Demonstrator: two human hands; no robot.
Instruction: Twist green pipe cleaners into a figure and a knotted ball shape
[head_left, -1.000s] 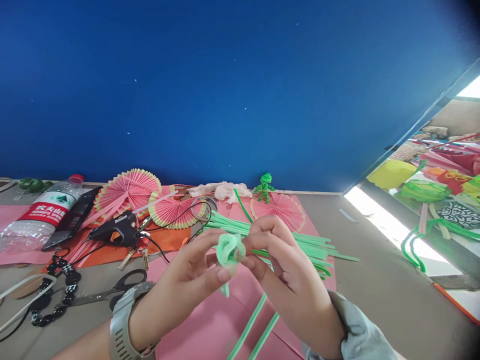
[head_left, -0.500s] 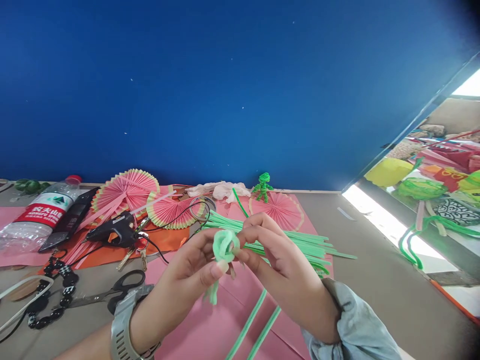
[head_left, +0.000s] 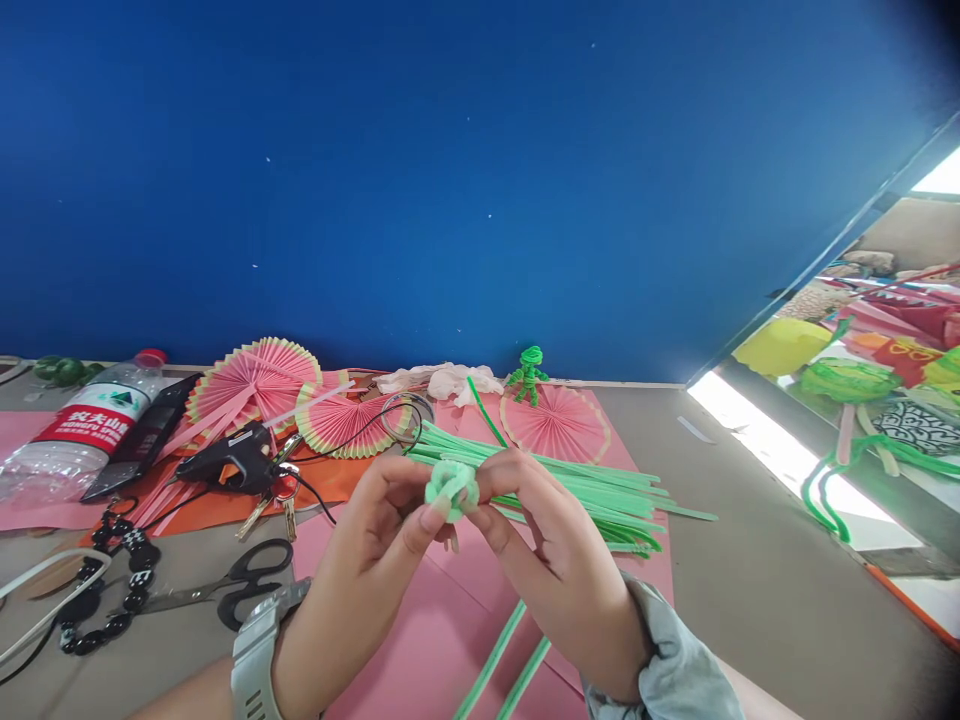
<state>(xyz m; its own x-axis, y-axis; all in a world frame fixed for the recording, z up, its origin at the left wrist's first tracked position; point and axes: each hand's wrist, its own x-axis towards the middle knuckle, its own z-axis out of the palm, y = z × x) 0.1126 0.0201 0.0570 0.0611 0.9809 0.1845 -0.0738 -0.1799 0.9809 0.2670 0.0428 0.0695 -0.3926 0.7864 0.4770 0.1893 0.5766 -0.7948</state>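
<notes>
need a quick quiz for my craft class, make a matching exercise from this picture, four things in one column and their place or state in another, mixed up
Things:
1. Scissors
2. Green pipe-cleaner figure
3. Bottle
4. Light green coil

Place or state:
A. Lying on its side, with a red cap and a red label
B. Held between the fingers of both hands
C. Beside the black bead string, on the grey surface
D. Upright near the blue panel

Pairs: 1-C, 2-D, 3-A, 4-B

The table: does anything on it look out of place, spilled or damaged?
The bottle at the left lies on its side instead of standing, slightly odd, but its red cap is on and no spill shows. Nothing looks clearly damaged.
</notes>
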